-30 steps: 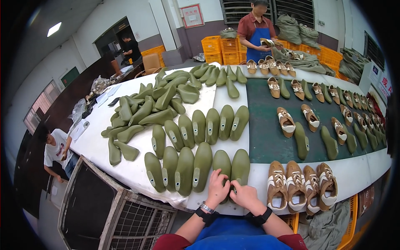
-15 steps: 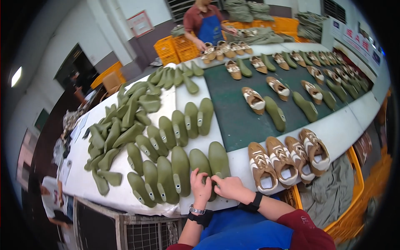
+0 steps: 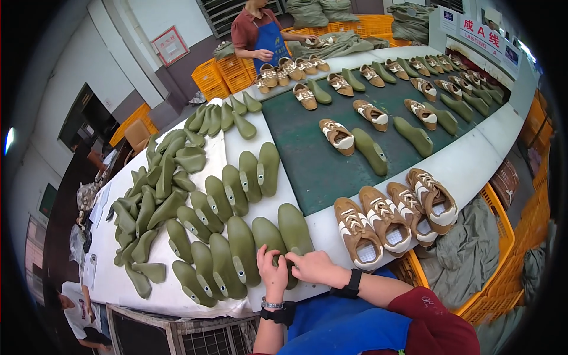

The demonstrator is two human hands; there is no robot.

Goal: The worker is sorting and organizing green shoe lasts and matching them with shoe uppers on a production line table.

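Green shoe lasts stand in two rows on the white tabletop. At the right end of the near row, my left hand (image 3: 273,272) curls its fingers around the heel end of one last (image 3: 267,234). Beside it, my right hand (image 3: 318,267) pinches at the heel end of the outermost last (image 3: 294,228), thumb and fingers closed. The two hands almost touch, and they hide the heel ends of both lasts. To the right, several brown-and-white sneakers (image 3: 384,218) sit in a row, toes pointing away from me.
A loose heap of lasts (image 3: 155,201) covers the table's left part. Sneakers and lasts lie on the green belt (image 3: 302,163). Across the table stands a person in a blue apron (image 3: 270,44). An orange crate (image 3: 500,216) with grey-green cloth is at my right.
My view has shifted, so the table appears lower and farther left. Both hands stay at the same two lasts. The person across has lifted one hand off the sneakers.
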